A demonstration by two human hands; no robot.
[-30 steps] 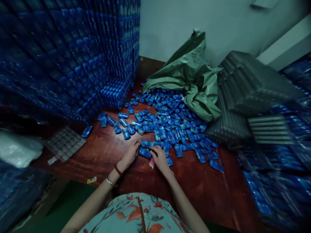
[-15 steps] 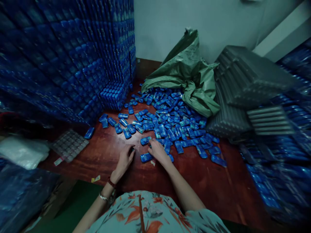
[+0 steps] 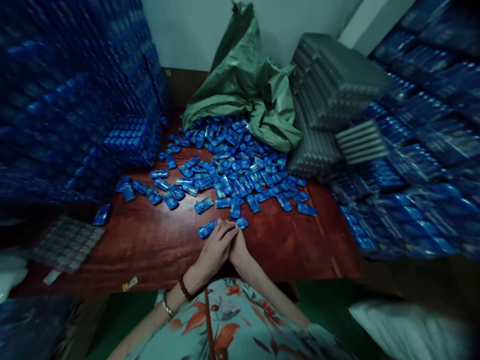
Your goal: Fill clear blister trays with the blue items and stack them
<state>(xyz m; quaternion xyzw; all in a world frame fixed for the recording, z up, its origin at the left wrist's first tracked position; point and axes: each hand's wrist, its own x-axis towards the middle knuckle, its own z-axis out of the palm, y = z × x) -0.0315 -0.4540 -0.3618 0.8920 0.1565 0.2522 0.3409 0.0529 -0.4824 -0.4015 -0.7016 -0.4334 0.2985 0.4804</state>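
Observation:
Near the front of the table my left hand and my right hand are brought together, the left lying over the fingers of the right. Both have their fingers bent and closed; whatever is between them is hidden. A small blue packet lies just left of the fingertips, and another blue packet shows just beyond the right hand. A third packet lies a little farther away. Behind these spreads a heap of similar shiny blue packets.
A crumpled green sack stands over the heap's back on the red-brown table. Stacked grey trays stand at right beside piled blue packs. Tall blue stacks rise at left, near a clear moulded tray.
My right hand has left the packets it was among and drawn back toward me, meeting my left hand. The camera view has turned to the right and down.

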